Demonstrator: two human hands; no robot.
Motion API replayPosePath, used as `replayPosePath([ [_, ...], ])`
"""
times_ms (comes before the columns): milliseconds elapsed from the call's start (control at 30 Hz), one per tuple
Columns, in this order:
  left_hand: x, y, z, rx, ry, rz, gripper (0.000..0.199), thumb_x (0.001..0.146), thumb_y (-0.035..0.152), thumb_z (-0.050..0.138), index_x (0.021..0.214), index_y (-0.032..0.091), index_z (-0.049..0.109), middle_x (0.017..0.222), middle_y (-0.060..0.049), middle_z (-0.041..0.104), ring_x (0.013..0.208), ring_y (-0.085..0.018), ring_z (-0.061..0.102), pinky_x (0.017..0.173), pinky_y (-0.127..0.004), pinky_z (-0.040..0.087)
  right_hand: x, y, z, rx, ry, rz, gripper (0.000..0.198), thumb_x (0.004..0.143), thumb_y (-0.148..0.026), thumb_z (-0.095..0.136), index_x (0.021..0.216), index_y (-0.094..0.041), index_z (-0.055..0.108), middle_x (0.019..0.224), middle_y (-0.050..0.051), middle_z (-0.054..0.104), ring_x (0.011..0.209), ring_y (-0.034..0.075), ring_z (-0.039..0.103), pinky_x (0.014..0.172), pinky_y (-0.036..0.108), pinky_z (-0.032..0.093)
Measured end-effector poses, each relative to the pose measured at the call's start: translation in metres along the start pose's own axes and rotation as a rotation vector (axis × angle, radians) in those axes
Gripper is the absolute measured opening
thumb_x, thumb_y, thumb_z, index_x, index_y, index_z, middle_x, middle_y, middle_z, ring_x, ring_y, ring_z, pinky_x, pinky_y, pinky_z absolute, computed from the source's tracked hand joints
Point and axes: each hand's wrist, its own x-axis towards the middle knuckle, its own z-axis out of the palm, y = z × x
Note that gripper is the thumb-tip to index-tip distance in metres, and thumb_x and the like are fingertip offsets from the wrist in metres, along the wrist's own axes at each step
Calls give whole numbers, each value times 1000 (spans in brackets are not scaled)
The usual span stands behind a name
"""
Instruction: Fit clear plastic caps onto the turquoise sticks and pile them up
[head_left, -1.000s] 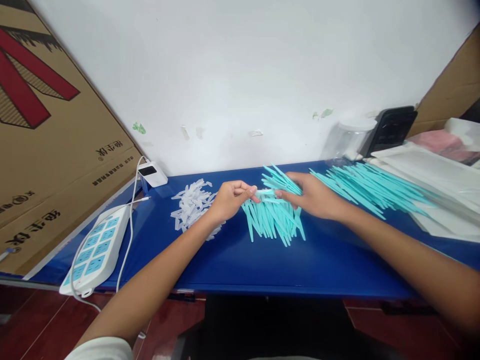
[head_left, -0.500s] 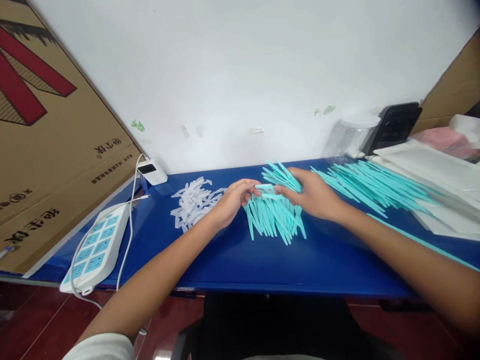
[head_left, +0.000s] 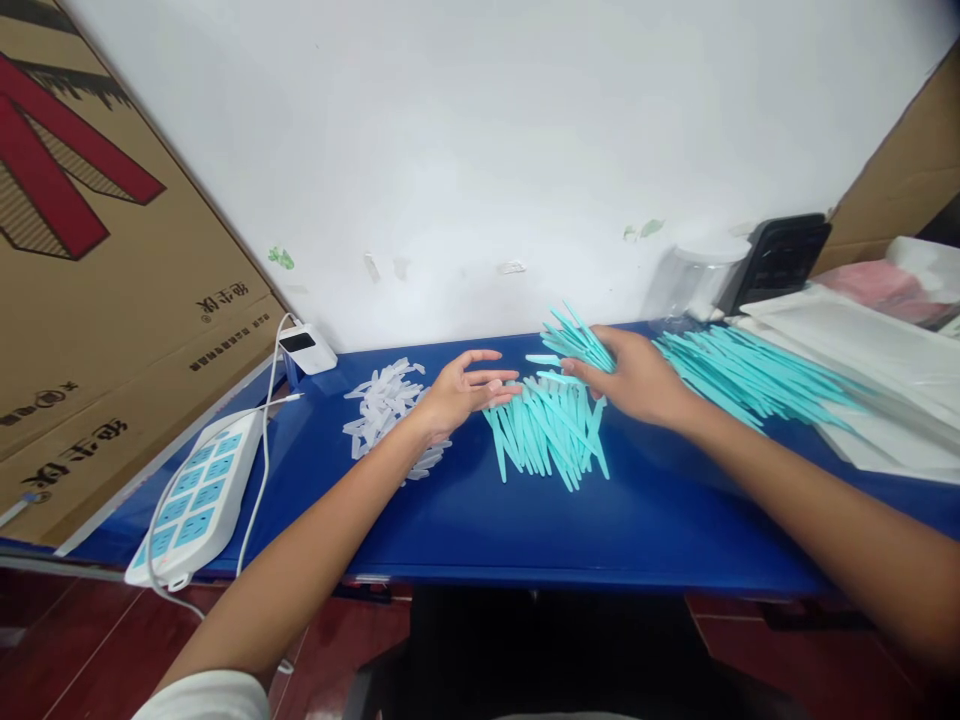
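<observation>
My right hand [head_left: 637, 375] is closed around a bunch of slim turquoise eyebrow razors [head_left: 576, 335], whose ends fan out to the upper left. One razor [head_left: 543, 359] sticks out leftward by the thumb. My left hand [head_left: 465, 388] is open, its fingers apart and pointing right, with nothing visible in it. Its fingertips are over the left edge of a pile of turquoise razors [head_left: 551, 430] on the blue table [head_left: 480, 530]. Beneath and left of that hand lies a heap of small translucent plastic caps [head_left: 386, 405], partly hidden by the hand and wrist.
More turquoise razors [head_left: 750, 375] lie at the right, beside white sheets or bags [head_left: 892, 375]. Behind them stand a clear jar [head_left: 705, 275] and a black object [head_left: 784, 260]. On the left are a power strip [head_left: 199, 500], a small white device [head_left: 307, 348] and a large cardboard box [head_left: 135, 300].
My left hand has drawn back leftward from the right hand and its fingers have spread. My right hand has shifted slightly right, still holding the bunch.
</observation>
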Motion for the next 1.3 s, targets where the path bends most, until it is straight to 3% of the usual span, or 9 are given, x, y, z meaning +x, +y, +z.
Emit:
replayPosePath([
  [167, 1, -1, 1, 110, 76, -11, 63, 83, 35, 90, 132, 16, 56, 100, -15, 81, 82, -21, 77, 75, -36, 63, 0, -2, -2, 18, -15, 8, 30, 95, -49, 67, 101, -20, 68, 64, 0, 69, 57, 24, 67, 64, 34, 48],
  [300, 3, -5, 1, 210, 73, 11, 46, 87, 44, 84, 117, 12, 69, 83, -11, 78, 68, -14, 69, 56, -23, 50, 0, -1, -1, 19, 3, -7, 29, 95, -48, 68, 103, -20, 69, 67, 0, 69, 56, 23, 67, 63, 34, 48],
  [367, 4, -6, 2, 241, 43, 27, 41, 88, 44, 83, 111, 12, 74, 93, -14, 80, 72, -14, 69, 58, -23, 51, 0, 1, 0, 11, 12, -23, 29, 95, -48, 68, 104, -20, 70, 66, 0, 69, 55, 22, 67, 62, 34, 48],
  [467, 3, -6, 4, 234, -12, 58, 44, 86, 40, 85, 119, 13, 75, 113, -16, 80, 89, -18, 75, 76, -29, 60, 1, 4, 3, 11, 30, -38, 29, 95, -47, 69, 106, -20, 71, 70, 1, 72, 53, 22, 67, 62, 34, 49],
  [533, 2, -6, 5, 215, -10, 71, 48, 83, 39, 88, 121, 12, 75, 112, -16, 80, 93, -21, 77, 82, -35, 63, 1, 5, 3, 11, 38, -41, 29, 94, -46, 69, 106, -19, 71, 72, 1, 73, 52, 21, 67, 61, 34, 49],
  [700, 1, -5, 6, 303, 53, 140, 40, 85, 41, 85, 112, 13, 80, 86, -10, 80, 74, -17, 74, 69, -31, 62, 1, 5, 3, 14, 30, -37, 29, 94, -46, 70, 107, -19, 72, 70, 0, 72, 52, 21, 67, 60, 33, 49],
  [1000, -1, -5, 11, 306, 97, 189, 39, 84, 42, 86, 114, 17, 83, 83, -8, 79, 69, -15, 70, 70, -31, 62, 1, 7, 4, 30, 19, -44, 30, 95, -46, 70, 109, -20, 71, 81, 2, 75, 51, 20, 67, 61, 34, 51],
  [1300, -4, -6, 18, 383, 99, 221, 38, 83, 41, 87, 111, 16, 84, 85, -10, 80, 69, -17, 70, 61, -29, 59, 1, 10, 7, -30, 25, -101, 25, 96, -44, 68, 104, -20, 71, 85, 4, 77, 60, 21, 68, 64, 33, 49],
])
